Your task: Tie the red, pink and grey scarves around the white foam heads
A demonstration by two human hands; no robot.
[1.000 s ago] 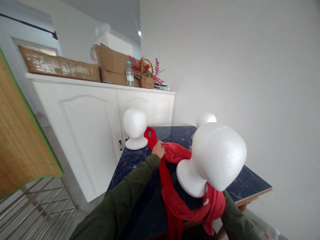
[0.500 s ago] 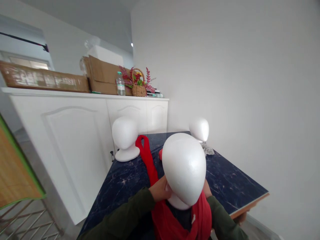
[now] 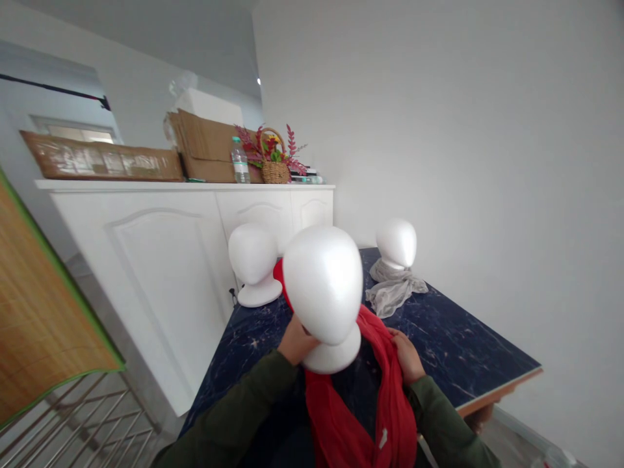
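We hold foam head (image 3: 324, 283) base with left hand (image 3: 296, 341), right hand (image 3: 405, 353) gripping red scarf (image 3: 385, 383), near table (image 3: 463, 364) front edge

Left hand (image 3: 295, 340) cupped against base of white foam mannequin head (image 3: 322, 286), held tilted above dark blue marbled desk (image 3: 453, 354). Right hand (image 3: 407, 354) gripping red fabric scarf (image 3: 385, 396) draped below head. Two more white foam heads (image 3: 253, 260) at desk's far end, one over grey cloth (image 3: 392, 292).
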